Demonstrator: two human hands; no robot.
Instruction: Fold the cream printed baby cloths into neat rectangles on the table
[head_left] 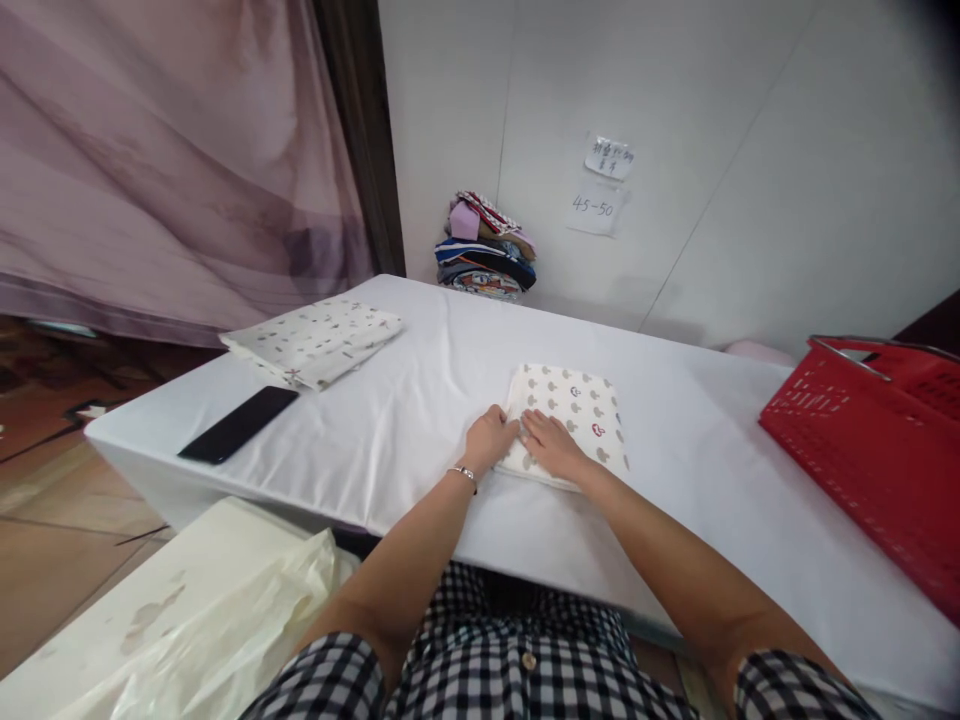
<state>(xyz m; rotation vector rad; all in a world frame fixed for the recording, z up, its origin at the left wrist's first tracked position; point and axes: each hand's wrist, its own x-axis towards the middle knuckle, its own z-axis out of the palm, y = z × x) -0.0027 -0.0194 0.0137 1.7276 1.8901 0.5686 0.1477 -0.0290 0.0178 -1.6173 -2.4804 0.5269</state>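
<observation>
At centre table, the left hand [487, 437] curls loosely at the near-left edge of a folded patterned cloth [574, 412], gripping nothing, while the right hand [550, 445] presses it flat. Light and limp, it likely lifts best by a folded edge. At ten o'clock lies a phone [238, 424]; at three, a red basket [874, 440].

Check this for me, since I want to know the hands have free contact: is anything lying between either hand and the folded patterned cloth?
Nothing visible does. The left hand rests at the near left corner of the folded patterned cloth, and the right hand lies flat on its near edge. The phone and red basket sit well aside.
</observation>
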